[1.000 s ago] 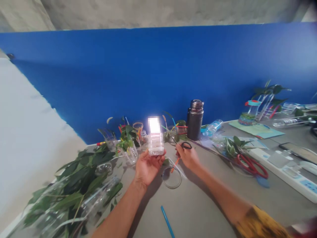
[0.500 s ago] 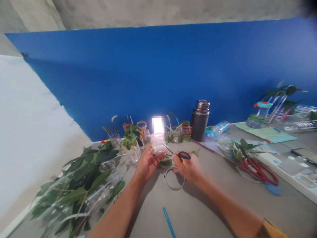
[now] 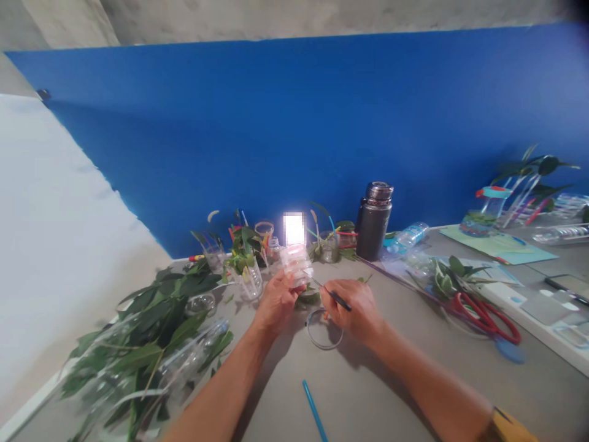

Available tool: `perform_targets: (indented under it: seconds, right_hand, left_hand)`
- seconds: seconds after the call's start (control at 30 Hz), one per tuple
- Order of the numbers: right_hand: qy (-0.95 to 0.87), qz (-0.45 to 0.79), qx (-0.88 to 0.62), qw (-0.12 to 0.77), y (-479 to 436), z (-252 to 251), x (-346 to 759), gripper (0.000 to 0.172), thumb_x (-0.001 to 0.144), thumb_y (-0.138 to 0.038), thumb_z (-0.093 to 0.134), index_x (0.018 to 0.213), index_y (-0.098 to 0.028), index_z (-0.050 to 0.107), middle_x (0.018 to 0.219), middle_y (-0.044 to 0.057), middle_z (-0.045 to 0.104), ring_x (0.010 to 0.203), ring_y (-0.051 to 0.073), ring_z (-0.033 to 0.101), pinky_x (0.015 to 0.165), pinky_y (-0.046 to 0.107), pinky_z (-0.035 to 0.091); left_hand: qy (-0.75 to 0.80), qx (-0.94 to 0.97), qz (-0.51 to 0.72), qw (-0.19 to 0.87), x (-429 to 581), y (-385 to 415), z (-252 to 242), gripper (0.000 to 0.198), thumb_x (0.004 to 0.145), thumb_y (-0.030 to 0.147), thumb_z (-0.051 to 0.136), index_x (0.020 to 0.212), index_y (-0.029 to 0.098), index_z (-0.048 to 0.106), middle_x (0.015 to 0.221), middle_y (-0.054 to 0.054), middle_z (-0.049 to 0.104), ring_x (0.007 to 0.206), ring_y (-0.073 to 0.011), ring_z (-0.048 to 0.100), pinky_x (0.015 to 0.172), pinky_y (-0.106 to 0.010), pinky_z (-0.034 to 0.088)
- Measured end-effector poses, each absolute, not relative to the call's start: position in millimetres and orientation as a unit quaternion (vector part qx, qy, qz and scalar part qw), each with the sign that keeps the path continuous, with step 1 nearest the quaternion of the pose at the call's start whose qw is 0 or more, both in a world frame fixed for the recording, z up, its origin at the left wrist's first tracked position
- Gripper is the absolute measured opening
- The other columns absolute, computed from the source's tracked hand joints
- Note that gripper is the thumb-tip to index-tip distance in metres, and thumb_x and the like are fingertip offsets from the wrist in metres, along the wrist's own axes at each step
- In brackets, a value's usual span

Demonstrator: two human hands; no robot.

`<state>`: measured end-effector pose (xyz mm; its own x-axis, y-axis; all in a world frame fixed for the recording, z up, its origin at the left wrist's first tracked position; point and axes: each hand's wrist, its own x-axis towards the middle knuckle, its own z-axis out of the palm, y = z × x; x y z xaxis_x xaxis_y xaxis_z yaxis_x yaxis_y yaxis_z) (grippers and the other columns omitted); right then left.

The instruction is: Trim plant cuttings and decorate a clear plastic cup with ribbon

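My left grip is clenched around a clear plastic bottle, and right now my right grip pinches narrow scissors, tips just beside the bottle.

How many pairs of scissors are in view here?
2. The black pair is in the right hand, its handles mostly covered by the fingers. The red-handled pair lies on the table to the right. Others may be hidden under the leaves.
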<state>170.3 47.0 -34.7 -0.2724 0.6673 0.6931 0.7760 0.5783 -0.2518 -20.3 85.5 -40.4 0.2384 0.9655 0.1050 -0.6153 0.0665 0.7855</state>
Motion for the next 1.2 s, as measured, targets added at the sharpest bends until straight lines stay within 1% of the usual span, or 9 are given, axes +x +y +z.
perform_targets:
  seconds: [0.1, 0.2, 0.27, 0.4, 0.63, 0.73, 0.83, 1.0, 1.2]
  right_hand:
    - [-0.797, -0.083, -0.447, 0.398, 47.7, -35.7, 171.9, 0.032, 0.099, -0.025, 0.047, 0.070, -0.021, 0.061, 0.060, 0.000, 0.060, 0.056, 0.014, 0.047, 0.062, 0.030, 0.026]
    - [-0.796, -0.094, -0.439, 0.405, 48.5, -36.0, 172.9, 0.031, 0.099, -0.025, 0.047, 0.071, -0.021, 0.062, 0.061, 0.000, 0.060, 0.057, 0.014, 0.048, 0.063, 0.030, 0.027]
    - [-0.798, -0.094, -0.437, 0.405, 48.7, -35.3, 173.3, 0.031, 0.098, -0.024, 0.048, 0.071, -0.021, 0.062, 0.060, 0.000, 0.060, 0.056, 0.014, 0.047, 0.062, 0.030, 0.026]
    - [-0.802, -0.085, -0.440, 0.394, 49.2, -33.4, 175.2, 0.031, 0.096, -0.023, 0.050, 0.069, -0.021, 0.063, 0.059, 0.000, 0.058, 0.055, 0.014, 0.045, 0.061, 0.030, 0.025]
    - [-0.810, -0.095, -0.438, 0.378, 51.7, -34.1, 178.8, 0.035, 0.099, -0.025, 0.047, 0.068, -0.021, 0.063, 0.060, 0.001, 0.059, 0.056, 0.014, 0.045, 0.062, 0.031, 0.025]
    - [-0.807, -0.102, -0.439, 0.380, 52.4, -34.9, 177.2, 0.035, 0.099, -0.024, 0.048, 0.068, -0.021, 0.063, 0.059, 0.001, 0.059, 0.055, 0.014, 0.045, 0.062, 0.031, 0.024]
    - [-0.805, -0.106, -0.438, 0.386, 52.8, -36.3, 177.3, 0.034, 0.098, -0.024, 0.049, 0.068, -0.021, 0.063, 0.059, 0.001, 0.059, 0.056, 0.014, 0.046, 0.063, 0.031, 0.025]
    - [-0.808, -0.109, -0.439, 0.378, 52.9, -36.8, 179.1, 0.034, 0.099, -0.024, 0.048, 0.069, -0.021, 0.064, 0.060, 0.001, 0.061, 0.056, 0.014, 0.047, 0.063, 0.031, 0.025]
    - [-0.802, -0.134, -0.421, 0.402, 52.1, -34.2, 178.0, 0.035, 0.099, -0.021, 0.048, 0.067, -0.020, 0.062, 0.058, 0.000, 0.061, 0.054, 0.013, 0.046, 0.062, 0.031, 0.025]
  left_hand:
    - [0.245, 0.394, 0.582, 0.668, -19.7, 83.5, -38.3, 0.023, 0.089, 0.029, 0.076, 0.110, 0.019, 0.074, 0.117, -0.010, 0.076, 0.101, -0.0205, 0.070, 0.088, -0.030, 0.054]
    - [0.242, 0.404, 0.568, 0.675, -19.5, 79.7, -34.1, 0.022, 0.087, 0.034, 0.079, 0.104, 0.020, 0.076, 0.115, -0.008, 0.076, 0.100, -0.0193, 0.070, 0.090, -0.031, 0.055]
    - [0.239, 0.415, 0.561, 0.675, -19.2, 77.6, -32.2, 0.023, 0.085, 0.034, 0.081, 0.103, 0.020, 0.077, 0.112, -0.007, 0.076, 0.099, -0.0184, 0.070, 0.088, -0.029, 0.054]
    - [0.241, 0.429, 0.547, 0.677, -19.3, 76.8, -31.0, 0.026, 0.083, 0.031, 0.083, 0.105, 0.017, 0.077, 0.111, -0.009, 0.076, 0.098, -0.0186, 0.070, 0.086, -0.029, 0.053]
    - [0.256, 0.429, 0.566, 0.656, -26.7, 82.6, -28.3, 0.027, 0.085, 0.032, 0.082, 0.104, 0.014, 0.079, 0.110, -0.012, 0.077, 0.093, -0.0203, 0.071, 0.082, -0.030, 0.055]
    - [0.255, 0.441, 0.551, 0.661, -26.1, 81.7, -29.1, 0.028, 0.084, 0.030, 0.082, 0.107, 0.014, 0.079, 0.111, -0.012, 0.077, 0.093, -0.0203, 0.071, 0.083, -0.030, 0.054]
    - [0.255, 0.458, 0.540, 0.658, -25.1, 80.9, -30.3, 0.033, 0.084, 0.032, 0.082, 0.111, 0.014, 0.078, 0.112, -0.013, 0.076, 0.094, -0.0203, 0.070, 0.083, -0.029, 0.054]
    - [0.256, 0.468, 0.551, 0.641, -25.4, 80.1, -27.7, 0.032, 0.084, 0.037, 0.082, 0.107, 0.015, 0.079, 0.109, -0.013, 0.077, 0.093, -0.0208, 0.070, 0.082, -0.030, 0.054]
    - [0.262, 0.470, 0.535, 0.652, -24.8, 77.7, -23.2, 0.038, 0.079, 0.035, 0.086, 0.111, 0.017, 0.079, 0.109, -0.011, 0.078, 0.093, -0.0201, 0.070, 0.082, -0.030, 0.053]
